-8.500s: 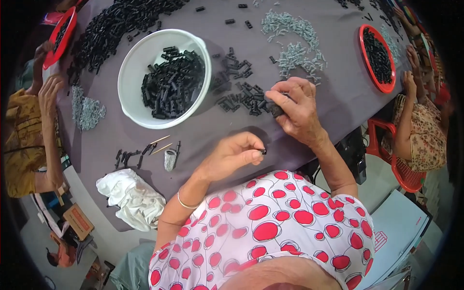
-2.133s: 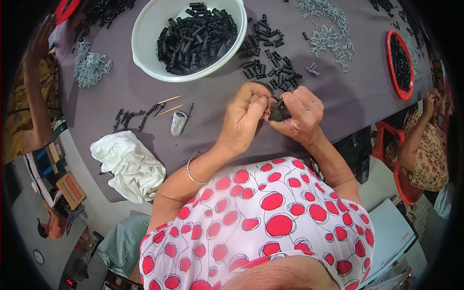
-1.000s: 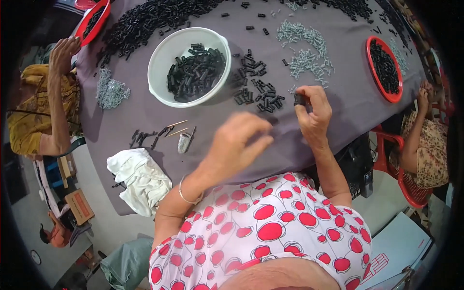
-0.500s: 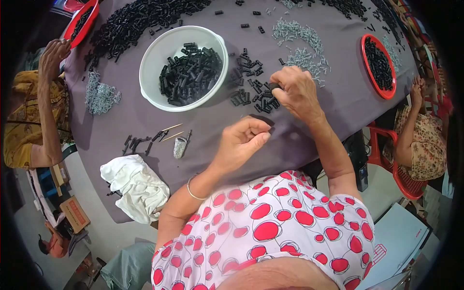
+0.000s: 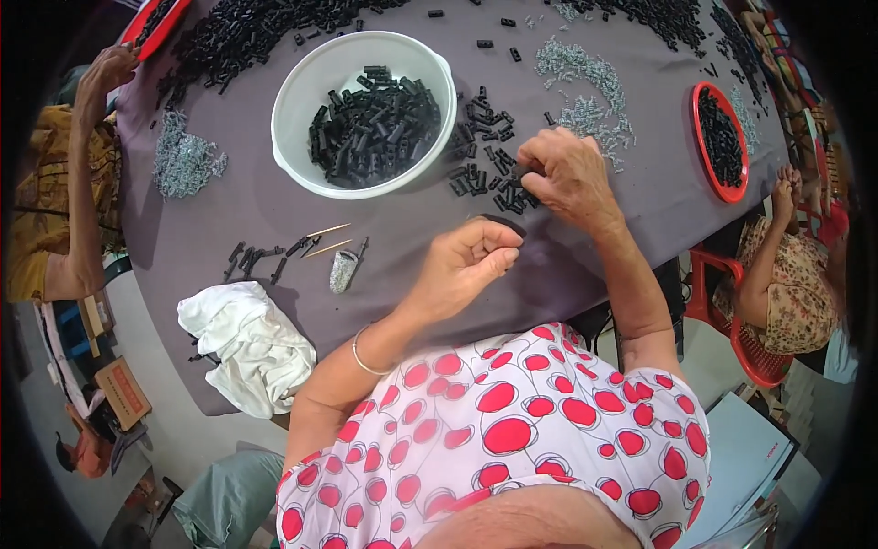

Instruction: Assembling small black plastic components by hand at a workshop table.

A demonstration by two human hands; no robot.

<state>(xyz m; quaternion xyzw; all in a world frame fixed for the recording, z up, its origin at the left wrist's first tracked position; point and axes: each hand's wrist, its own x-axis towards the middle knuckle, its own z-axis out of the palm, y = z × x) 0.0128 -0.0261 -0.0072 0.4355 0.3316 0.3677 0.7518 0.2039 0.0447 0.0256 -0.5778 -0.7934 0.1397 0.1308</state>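
Observation:
My left hand [image 5: 469, 265] is above the table's near side, thumb and fingers pinched together; anything between them is too small to make out. Over the right edge of a loose pile of short black plastic tubes [image 5: 471, 180] is my right hand [image 5: 569, 176], fingers curled in and thumb bent toward them. Dark shows at its fingertips, but I cannot tell a held piece from the pile behind. Left of that pile stands a pale round tub [image 5: 285, 151] partly filled with the same black tubes. Small silvery metal pieces [image 5: 590, 119] lie scattered beyond my right hand.
Left of my hands are two wooden sticks [image 5: 327, 247], thin black parts [image 5: 251, 261], a small grey wrapped object [image 5: 343, 272] and a white cloth [image 5: 247, 343]. A red tray [image 5: 701, 137] of black pieces sits right. Co-workers' arms [image 5: 84, 183] show at both sides.
The view has shifted slightly, so the tub and tray sit a little differently in the picture. My right hand has lowered slightly at the pile's edge; my left keeps its pinch.

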